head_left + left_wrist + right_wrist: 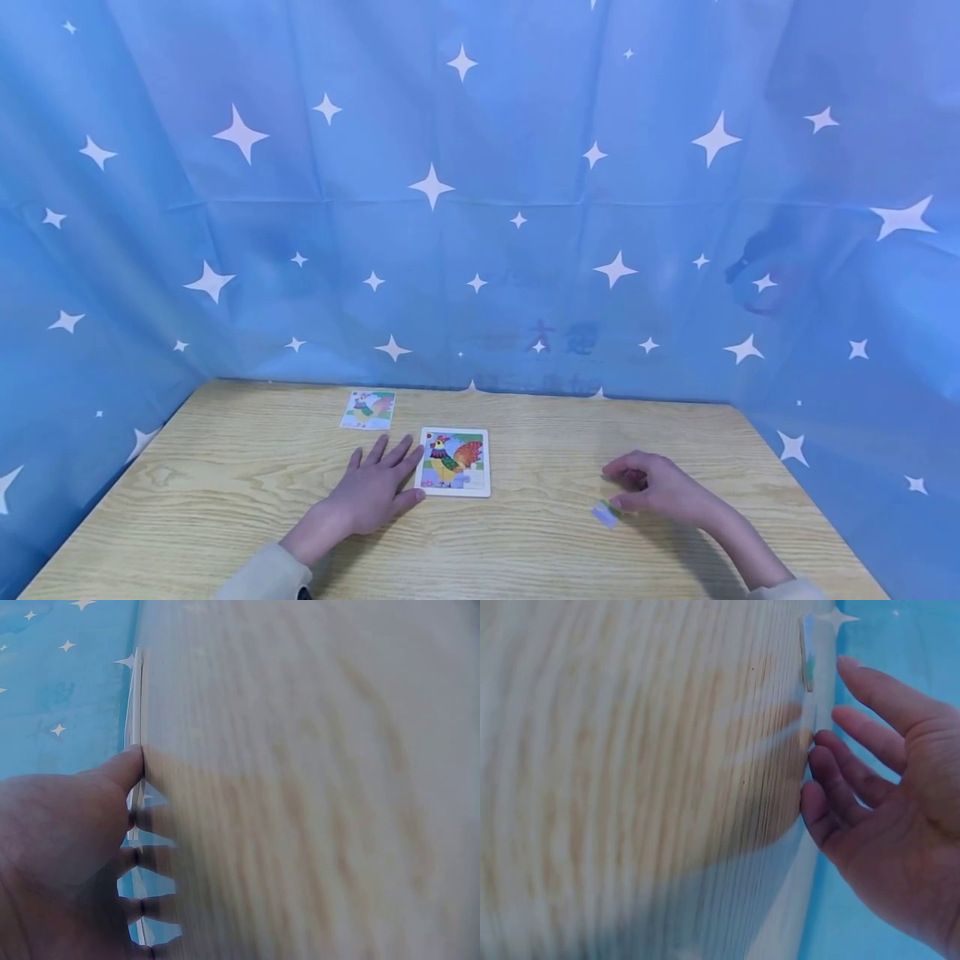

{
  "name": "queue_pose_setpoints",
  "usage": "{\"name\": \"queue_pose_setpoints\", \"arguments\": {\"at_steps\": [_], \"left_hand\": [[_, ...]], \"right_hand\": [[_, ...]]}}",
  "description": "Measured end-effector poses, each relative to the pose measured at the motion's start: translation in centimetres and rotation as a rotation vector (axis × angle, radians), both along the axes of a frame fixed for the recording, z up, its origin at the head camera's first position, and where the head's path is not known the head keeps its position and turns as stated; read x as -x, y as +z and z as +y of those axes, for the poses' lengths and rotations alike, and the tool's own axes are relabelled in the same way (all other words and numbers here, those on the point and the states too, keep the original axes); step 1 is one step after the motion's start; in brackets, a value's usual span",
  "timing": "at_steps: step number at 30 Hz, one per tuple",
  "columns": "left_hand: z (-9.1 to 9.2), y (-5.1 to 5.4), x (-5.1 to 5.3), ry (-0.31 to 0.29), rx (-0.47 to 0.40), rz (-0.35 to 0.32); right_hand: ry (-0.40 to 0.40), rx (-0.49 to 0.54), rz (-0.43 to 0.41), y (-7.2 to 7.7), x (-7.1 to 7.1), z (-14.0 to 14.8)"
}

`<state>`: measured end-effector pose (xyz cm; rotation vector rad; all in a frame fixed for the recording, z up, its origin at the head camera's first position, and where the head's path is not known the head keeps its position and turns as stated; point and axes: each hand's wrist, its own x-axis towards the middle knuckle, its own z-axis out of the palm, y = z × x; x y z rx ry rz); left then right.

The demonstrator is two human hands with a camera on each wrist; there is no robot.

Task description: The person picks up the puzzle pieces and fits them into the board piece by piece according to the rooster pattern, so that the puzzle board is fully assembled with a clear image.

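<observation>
A rooster jigsaw puzzle [453, 460] in a white tray lies on the wooden table, with a bare white patch at its lower right. My left hand [371, 496] rests spread on the table, its thumb and index finger touching the tray's left edge. To the right, a loose puzzle piece [604, 514], lilac with some green, lies flat. My right hand [663, 490] hovers over that piece, fingers loosely bent. In the right wrist view, the piece [808, 656] sits apart from the thumb and nothing is between the fingers.
A rooster picture card [368, 410] lies behind the left hand, toward the back of the table [540, 542]. A blue curtain [517, 150] with white stars surrounds the table's back and sides.
</observation>
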<state>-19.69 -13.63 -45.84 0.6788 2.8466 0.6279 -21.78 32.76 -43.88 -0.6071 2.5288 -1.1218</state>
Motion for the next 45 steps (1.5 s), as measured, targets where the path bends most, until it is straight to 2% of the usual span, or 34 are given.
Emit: {"name": "queue_pose_setpoints", "arguments": {"at_steps": [7, 14, 27, 45], "left_hand": [[0.0, -0.8, 0.5, 0.000, -0.006, 0.024], [-0.1, -0.9, 0.5, 0.001, -0.019, 0.024], [-0.2, -1.1, 0.6, -0.006, -0.019, 0.029], [-0.2, -1.2, 0.6, -0.004, -0.012, 0.036]], "right_hand": [[0.051, 0.025, -0.045, 0.0, -0.2, 0.2], [0.091, 0.052, -0.099, 0.0, -0.3, 0.2], [0.132, 0.051, -0.073, -0.5, -0.3, 0.2], [0.157, 0.085, -0.099, -0.3, -0.5, -0.2]]}}
